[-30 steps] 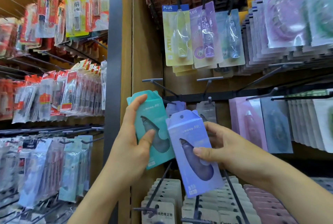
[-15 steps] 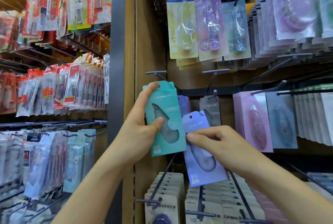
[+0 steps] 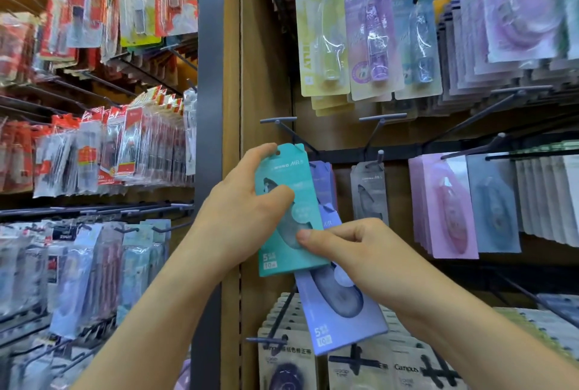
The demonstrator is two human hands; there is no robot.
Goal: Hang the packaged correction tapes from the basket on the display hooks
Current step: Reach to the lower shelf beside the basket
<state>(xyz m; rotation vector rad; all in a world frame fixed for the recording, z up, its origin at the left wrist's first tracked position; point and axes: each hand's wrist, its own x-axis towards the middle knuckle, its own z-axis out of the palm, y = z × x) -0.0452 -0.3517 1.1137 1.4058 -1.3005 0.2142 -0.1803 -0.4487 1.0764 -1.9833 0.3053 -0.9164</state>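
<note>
My left hand (image 3: 241, 217) grips a teal packaged correction tape (image 3: 283, 251) by its left edge, thumb across its front, and holds it up close to the leftmost display hook (image 3: 283, 126). My right hand (image 3: 363, 255) holds a lilac packaged correction tape (image 3: 341, 305) lower down, its top tucked behind the teal pack, and its fingertips touch the teal pack's front. A few lilac packs (image 3: 324, 179) hang behind on that hook. A grey pack (image 3: 369, 192) hangs on the neighbouring hook (image 3: 376, 129). The basket is out of view.
Yellow, purple and blue PLUS packs (image 3: 366, 41) hang above. Pink, blue and white pack rows (image 3: 463, 201) hang to the right. Cream Campus packs (image 3: 313, 355) on long hooks jut out below my hands. A grey upright post (image 3: 208, 139) divides off the left display of red and clear packs.
My left hand lifted the teal pack higher toward the leftmost hook. The lilac pack in my right hand slid down and behind the teal one, and my right fingertips came onto the teal pack.
</note>
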